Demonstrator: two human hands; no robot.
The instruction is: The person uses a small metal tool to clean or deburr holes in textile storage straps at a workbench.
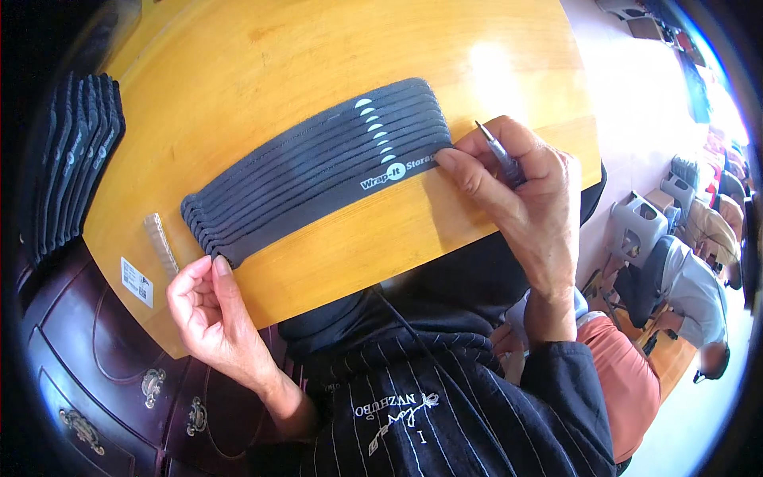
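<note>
Straps [318, 163] near pale strip [162, 243], label [137, 282]

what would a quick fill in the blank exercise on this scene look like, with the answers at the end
The right hand holds a pen-like tool whose tip points ____ from the person's body. The left hand touches the front strap at its ____ end. The overlapping dark straps lie between the person's two ____.

Missing words: away; left; hands

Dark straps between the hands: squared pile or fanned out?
Fanned out: the dark straps overlap in staggered rows, their long edges showing one beyond another.
</note>
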